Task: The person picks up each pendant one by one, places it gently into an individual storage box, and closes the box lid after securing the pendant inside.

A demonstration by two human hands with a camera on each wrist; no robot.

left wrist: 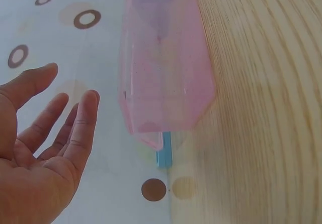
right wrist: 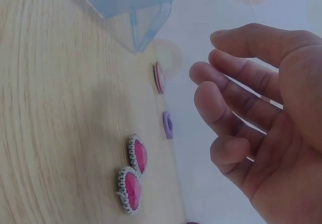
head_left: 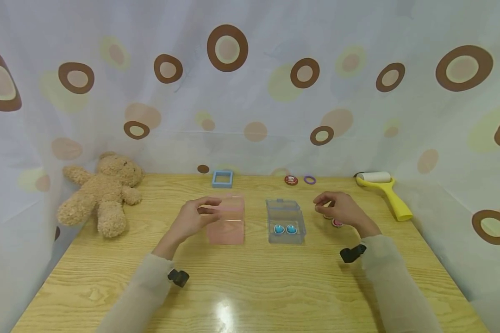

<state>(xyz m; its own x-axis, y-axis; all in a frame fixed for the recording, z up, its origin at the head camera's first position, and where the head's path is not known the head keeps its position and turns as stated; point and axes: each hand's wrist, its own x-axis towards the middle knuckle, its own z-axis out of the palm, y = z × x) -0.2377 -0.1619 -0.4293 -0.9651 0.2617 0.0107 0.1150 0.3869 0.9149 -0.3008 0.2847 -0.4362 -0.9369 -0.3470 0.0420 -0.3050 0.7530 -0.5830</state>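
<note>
My left hand [head_left: 195,216] hovers beside the pink clear box [head_left: 227,232], fingers loosely bent and holding nothing. That box lies with its lid up, and nothing shows inside it. To its right is a blue clear box [head_left: 286,238], lid also up, with two blue gem earrings [head_left: 278,229] in its front part. My right hand [head_left: 337,206] is raised right of the blue box, fingers relaxed around nothing. Below it on the table lie two pink gem earrings [right wrist: 133,190] with silvery edges, partly covered by the hand in the head view.
A teddy bear [head_left: 107,194] sits at the back left. Along the table's back edge are a blue square frame [head_left: 222,179], a red round badge [head_left: 291,180] and a purple ring [head_left: 309,180]. A yellow-handled lint roller [head_left: 385,187] lies at the back right, before the patterned curtain.
</note>
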